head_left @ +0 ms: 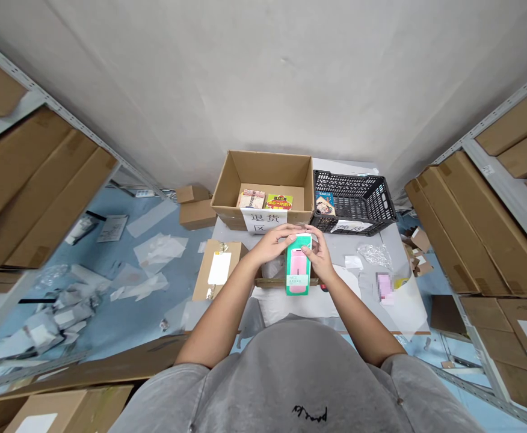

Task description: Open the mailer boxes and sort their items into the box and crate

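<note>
Both my hands hold a small green package point(298, 272) with a pink item showing through its front, just above the table's near part. My left hand point(276, 240) grips its top left end with curled fingers. My right hand point(320, 255) grips the top right side. The package stands lengthwise toward me. Behind it stands an open cardboard box point(263, 174) with a white paper label and two colourful packets inside. A black plastic crate point(358, 201) sits to the right of the box.
The table point(394, 300) bears a flat cardboard mailer point(218, 267) at left, clear plastic wrap point(374, 252) and a pink item point(384, 285) at right. Shelves of brown cartons line both sides. Torn bags and small boxes litter the blue floor at left.
</note>
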Action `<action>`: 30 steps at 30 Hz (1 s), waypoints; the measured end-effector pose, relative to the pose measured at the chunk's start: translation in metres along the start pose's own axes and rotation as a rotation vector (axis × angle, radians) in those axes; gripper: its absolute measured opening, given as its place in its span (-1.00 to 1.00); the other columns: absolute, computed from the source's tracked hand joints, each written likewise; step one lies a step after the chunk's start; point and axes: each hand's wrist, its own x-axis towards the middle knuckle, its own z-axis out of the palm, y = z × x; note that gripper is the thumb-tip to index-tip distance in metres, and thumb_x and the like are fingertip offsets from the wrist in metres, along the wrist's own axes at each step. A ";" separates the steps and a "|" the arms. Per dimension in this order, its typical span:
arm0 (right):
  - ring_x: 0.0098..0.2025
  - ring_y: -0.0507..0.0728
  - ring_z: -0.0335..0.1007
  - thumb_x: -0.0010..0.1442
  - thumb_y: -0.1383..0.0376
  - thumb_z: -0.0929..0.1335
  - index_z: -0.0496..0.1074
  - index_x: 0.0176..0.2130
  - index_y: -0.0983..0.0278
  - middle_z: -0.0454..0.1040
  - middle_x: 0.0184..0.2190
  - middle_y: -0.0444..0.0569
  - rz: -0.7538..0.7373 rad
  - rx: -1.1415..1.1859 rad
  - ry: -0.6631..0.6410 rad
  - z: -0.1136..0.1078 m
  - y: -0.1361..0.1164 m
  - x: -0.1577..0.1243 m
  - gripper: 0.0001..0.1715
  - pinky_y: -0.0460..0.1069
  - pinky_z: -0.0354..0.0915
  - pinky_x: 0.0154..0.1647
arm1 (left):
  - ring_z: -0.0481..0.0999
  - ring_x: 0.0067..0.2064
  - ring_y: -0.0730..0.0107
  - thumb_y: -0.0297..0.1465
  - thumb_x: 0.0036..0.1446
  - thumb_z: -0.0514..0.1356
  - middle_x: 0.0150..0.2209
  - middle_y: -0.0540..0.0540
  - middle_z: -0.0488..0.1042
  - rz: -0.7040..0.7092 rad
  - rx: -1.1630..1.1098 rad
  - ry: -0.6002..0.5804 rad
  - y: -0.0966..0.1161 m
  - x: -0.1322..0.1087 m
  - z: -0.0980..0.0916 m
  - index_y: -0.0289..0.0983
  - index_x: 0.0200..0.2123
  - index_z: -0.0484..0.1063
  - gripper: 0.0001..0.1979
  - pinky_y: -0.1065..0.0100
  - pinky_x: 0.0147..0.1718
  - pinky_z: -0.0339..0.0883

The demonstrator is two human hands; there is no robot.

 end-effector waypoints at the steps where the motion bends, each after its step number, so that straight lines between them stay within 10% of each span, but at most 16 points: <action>1: 0.35 0.31 0.39 0.27 -0.15 0.53 0.42 0.15 0.05 0.27 0.41 0.09 -0.006 -0.007 0.003 0.000 -0.001 0.000 -0.38 0.19 0.45 0.29 | 0.53 0.31 0.01 0.02 0.43 0.26 0.25 -0.24 0.58 -0.010 0.007 -0.008 -0.001 -0.002 -0.001 -0.11 0.17 0.69 -0.54 -0.06 0.36 0.34; 22: 0.43 0.35 0.32 0.38 -0.17 0.44 0.48 0.09 0.08 0.38 0.35 0.11 -0.122 -0.112 0.030 -0.001 -0.004 -0.003 -0.49 0.27 0.28 0.44 | 0.28 0.52 -0.05 -0.04 0.34 0.37 0.55 -0.27 0.21 -0.085 0.053 0.278 -0.015 -0.033 0.030 -0.05 0.61 0.07 -0.08 -0.04 0.47 0.20; 26: 0.41 0.36 0.34 0.39 -0.17 0.42 0.45 0.06 0.08 0.38 0.35 0.12 -0.148 -0.098 0.146 -0.002 -0.008 -0.011 -0.52 0.29 0.28 0.42 | 0.41 0.43 -0.11 -0.06 0.18 0.49 0.49 -0.30 0.31 -0.145 0.053 0.092 -0.026 -0.040 0.027 -0.08 0.57 0.19 -0.01 -0.10 0.38 0.34; 30: 0.43 0.36 0.31 0.40 -0.15 0.42 0.45 0.08 0.05 0.39 0.35 0.09 -0.154 -0.089 0.148 -0.004 -0.017 -0.012 -0.54 0.30 0.25 0.45 | 0.48 0.36 -0.12 -0.04 0.09 0.54 0.37 -0.29 0.45 -0.161 0.096 0.168 -0.032 -0.046 0.028 -0.10 0.47 0.37 -0.06 -0.09 0.32 0.40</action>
